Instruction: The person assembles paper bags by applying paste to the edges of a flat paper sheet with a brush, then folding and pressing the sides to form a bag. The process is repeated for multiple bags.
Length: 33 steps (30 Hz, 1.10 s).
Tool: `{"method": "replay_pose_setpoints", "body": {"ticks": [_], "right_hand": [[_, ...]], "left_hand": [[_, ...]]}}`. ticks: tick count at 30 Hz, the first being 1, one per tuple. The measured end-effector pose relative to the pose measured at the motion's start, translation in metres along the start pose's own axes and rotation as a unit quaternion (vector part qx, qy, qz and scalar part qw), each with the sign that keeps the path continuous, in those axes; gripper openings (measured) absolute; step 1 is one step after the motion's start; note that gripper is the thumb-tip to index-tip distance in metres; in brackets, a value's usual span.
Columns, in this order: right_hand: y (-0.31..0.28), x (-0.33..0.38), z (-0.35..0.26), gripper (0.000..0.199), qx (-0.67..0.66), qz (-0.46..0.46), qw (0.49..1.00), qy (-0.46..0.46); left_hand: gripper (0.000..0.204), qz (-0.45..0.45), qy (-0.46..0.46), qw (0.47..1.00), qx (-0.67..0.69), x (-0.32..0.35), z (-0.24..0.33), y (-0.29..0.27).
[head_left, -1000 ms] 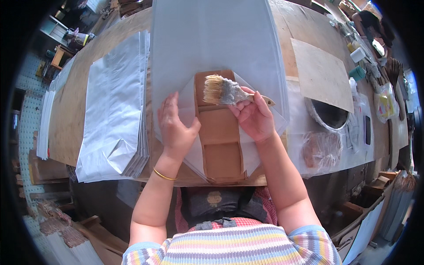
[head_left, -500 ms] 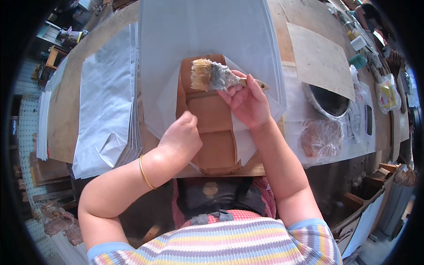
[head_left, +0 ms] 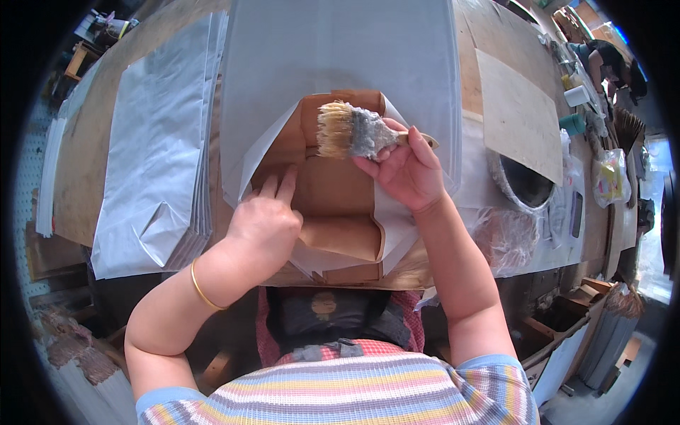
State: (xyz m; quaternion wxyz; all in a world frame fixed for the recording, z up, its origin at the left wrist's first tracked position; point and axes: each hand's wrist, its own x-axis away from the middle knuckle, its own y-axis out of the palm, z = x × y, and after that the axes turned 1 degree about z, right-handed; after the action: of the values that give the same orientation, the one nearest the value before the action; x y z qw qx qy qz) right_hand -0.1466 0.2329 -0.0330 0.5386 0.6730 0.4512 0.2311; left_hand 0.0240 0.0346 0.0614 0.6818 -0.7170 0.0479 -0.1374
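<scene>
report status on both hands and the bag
Right hand holding brush, bristles leftward. Left hand at brown lining. Bag end opened out. Brush partly blocks view of lining.

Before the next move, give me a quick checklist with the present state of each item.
1. Brush held in the right hand: ok.
2. Left hand at the opened brown paper: ok.
3. Bristles clear of that paper: cannot tell; they overlap it in this view.
4. Round container fully uncovered: not ok; a board covers part.
5. White stack clear of both hands: ok, off to the left.
</scene>
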Motion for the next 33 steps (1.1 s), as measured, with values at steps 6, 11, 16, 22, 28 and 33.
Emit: {"method": "replay_pose_setpoints", "body": {"ticks": [6,11,16,22,28,33], "right_hand": [[0.023,0.070,-0.017,0.052,0.085,0.088,0.991,0.062],[0.042,0.086,-0.022,0.056,0.299,0.059,0.950,-0.074],[0.097,0.048,0.021,0.038,0.752,-0.027,0.624,-0.209],[0.091,0.055,0.033,0.027,0.883,-0.160,0.358,-0.257],[0.109,0.097,0.020,0.039,0.881,-0.033,0.427,-0.202],[0.131,0.061,0.027,0.026,0.818,0.142,0.543,-0.124]], "left_hand": [[0.010,0.013,-0.021,0.996,0.087,-0.001,-0.009,0.003],[0.008,-0.013,-0.056,0.971,0.230,-0.016,-0.024,-0.005],[0.011,0.038,-0.097,0.919,0.380,-0.033,-0.043,0.024],[0.011,0.058,-0.103,0.891,0.439,-0.038,-0.048,0.033],[0.011,0.096,-0.212,0.849,0.475,-0.038,-0.034,0.047],[0.008,0.158,-0.217,0.876,0.401,-0.042,-0.028,0.055]]}}
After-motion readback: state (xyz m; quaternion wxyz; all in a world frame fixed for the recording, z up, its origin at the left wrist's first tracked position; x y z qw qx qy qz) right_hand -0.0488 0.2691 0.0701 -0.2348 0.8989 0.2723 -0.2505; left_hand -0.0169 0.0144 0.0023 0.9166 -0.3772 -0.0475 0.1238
